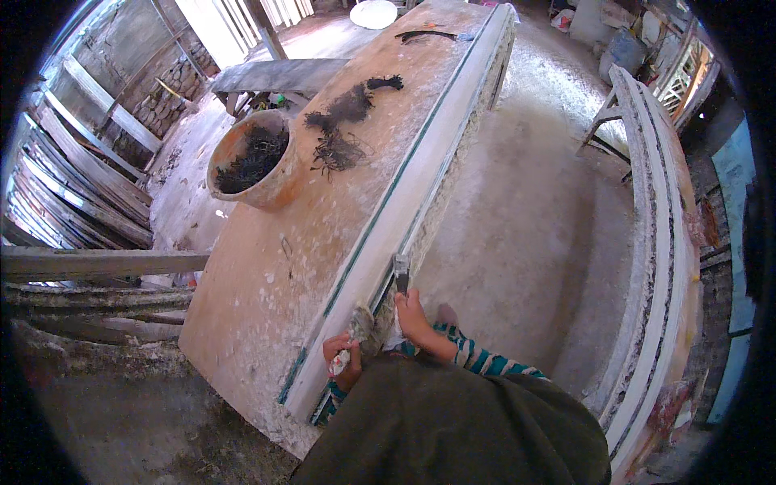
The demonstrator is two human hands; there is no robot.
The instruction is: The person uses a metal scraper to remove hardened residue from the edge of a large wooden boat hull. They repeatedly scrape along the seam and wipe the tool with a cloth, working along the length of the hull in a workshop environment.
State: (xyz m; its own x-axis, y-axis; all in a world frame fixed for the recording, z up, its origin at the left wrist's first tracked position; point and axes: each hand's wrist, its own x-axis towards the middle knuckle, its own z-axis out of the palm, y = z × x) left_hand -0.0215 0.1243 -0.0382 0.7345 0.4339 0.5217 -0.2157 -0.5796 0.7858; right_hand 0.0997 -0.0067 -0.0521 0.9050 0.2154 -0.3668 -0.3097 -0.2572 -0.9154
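Note:
My right hand (415, 320) is closed round a putty knife (402, 275), its flat metal blade lying on or just over the right edge of a long white plaster moulding (380, 242). My left hand (343, 360), nearer to me, is closed on a plaster-crusted hand tool (361, 324) with a whitish handle and a greyish, caked head; its exact kind is unclear. That tool is beside the near part of the moulding. The moulding runs along the right side of a plaster-spattered brown table (250, 299), with dark green lines along its length.
A crusted bucket (279, 190) of dark fibres stands on the table's left side. Loose dark fibres (343, 121) lie beyond it, and a thin black strip (424, 35) farther off. To the right is another long grooved moulding (647, 323); at left, a wooden beam (105, 263).

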